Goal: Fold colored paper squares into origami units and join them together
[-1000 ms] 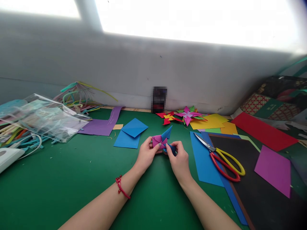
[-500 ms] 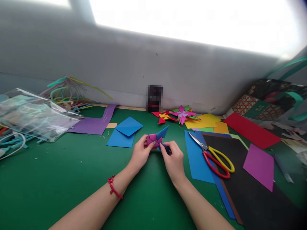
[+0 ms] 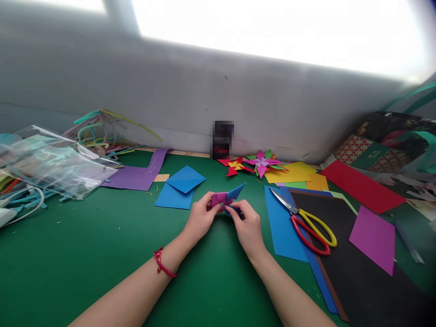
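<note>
A folded paper piece in magenta and blue is held between both hands above the green table. My left hand is closed on its magenta side, thumb on top. My right hand pinches the lower right part, where a dark blue flap shows in the fingers. One blue point sticks up to the right from the piece. Fingers hide its underside. Behind my left hand lie two blue paper sheets, one partly over the other.
Scissors with red and yellow handles lie at right on blue paper and a black board. Folded paper stars sit by the wall. At left are purple paper, a clear plastic bag and pipe cleaners.
The folded piece has tilted and dropped slightly, so less of its magenta face shows. My right fingertips have shifted a little toward my left thumb. The whole view has moved slightly.
</note>
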`<state>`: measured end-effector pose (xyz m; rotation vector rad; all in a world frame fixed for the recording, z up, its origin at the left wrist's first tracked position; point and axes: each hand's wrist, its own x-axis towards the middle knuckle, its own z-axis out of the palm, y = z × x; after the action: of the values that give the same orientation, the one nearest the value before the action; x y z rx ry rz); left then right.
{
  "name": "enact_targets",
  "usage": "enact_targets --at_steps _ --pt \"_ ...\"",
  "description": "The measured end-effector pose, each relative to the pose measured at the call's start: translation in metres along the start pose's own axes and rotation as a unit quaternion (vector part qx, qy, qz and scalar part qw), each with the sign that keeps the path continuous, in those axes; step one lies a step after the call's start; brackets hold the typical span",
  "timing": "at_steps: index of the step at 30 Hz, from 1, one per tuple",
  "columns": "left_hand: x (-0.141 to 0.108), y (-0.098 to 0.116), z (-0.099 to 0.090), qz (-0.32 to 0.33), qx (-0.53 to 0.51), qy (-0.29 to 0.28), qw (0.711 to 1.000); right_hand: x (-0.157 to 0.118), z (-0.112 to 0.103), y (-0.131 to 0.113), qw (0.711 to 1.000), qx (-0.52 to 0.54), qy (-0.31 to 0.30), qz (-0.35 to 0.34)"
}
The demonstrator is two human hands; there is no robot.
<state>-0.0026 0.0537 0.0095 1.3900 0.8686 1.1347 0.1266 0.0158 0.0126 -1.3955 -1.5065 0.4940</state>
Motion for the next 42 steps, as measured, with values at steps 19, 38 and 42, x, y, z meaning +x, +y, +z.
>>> enact_targets --at_steps 19,38,42 --pt "0.0028 0.0019 -0.0019 -0.090 -0.091 0.040 0.991 -0.0010 0.0011 0.0045 0.983 0.133 0.032 0.121" --pt "0.0050 -0.0062 -0.0024 -0.074 -0.087 0.063 0.991 0.0014 0.0032 0.0055 0.981 0.150 0.001 0.119" --pt "0.0054 -0.0057 -0.0029 -0.078 -0.074 0.062 0.992 0.0013 0.0028 0.0065 0.980 0.157 0.002 0.125"
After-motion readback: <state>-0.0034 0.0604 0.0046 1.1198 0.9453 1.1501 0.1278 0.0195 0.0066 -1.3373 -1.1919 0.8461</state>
